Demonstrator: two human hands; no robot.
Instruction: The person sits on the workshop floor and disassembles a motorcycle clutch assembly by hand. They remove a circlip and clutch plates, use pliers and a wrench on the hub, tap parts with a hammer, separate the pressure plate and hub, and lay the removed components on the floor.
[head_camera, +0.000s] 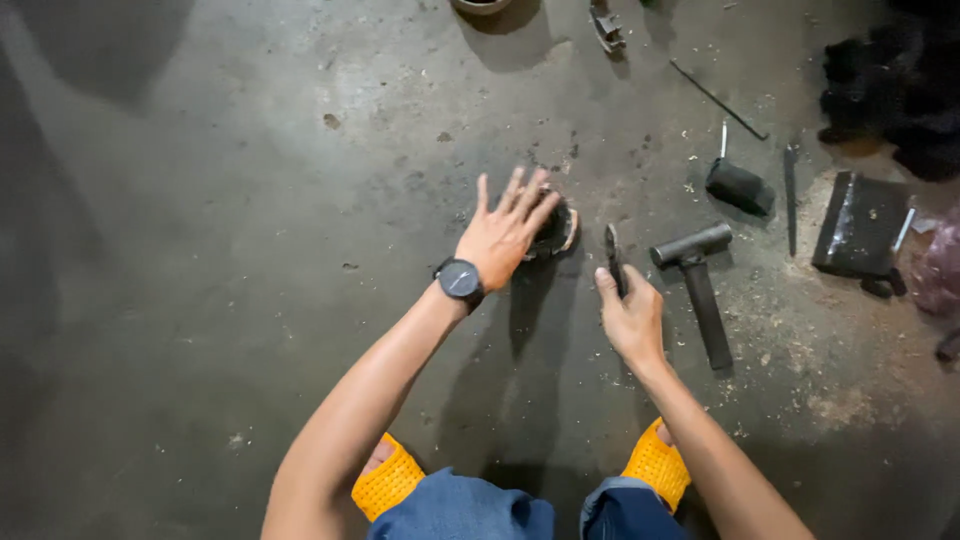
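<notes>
Over the stained concrete floor (230, 250), the left hand (505, 232) was spread wide, fingers fanned and holding nothing, hovering just above a small round dark metal part (558, 228) that lay on the floor; whether the palm touched it could not be told. The right hand (632, 318) was closed around a slim dark tool (612, 255), its tip pointed toward the round part and kept just beside it. A black wristwatch (460, 281) was worn on the left wrist. Just to the right a heavy hammer (695, 280) lay on the floor, and farther off a short dark cylinder (738, 185), a thin rod (718, 100) and a flat black block (860, 225) were scattered. Yellow sandals (388, 485) showed below. A risk was judged: with the open fingers so near the tool's tip, a slip could nick them, and the loose round part could skid on the gritty floor.
</notes>
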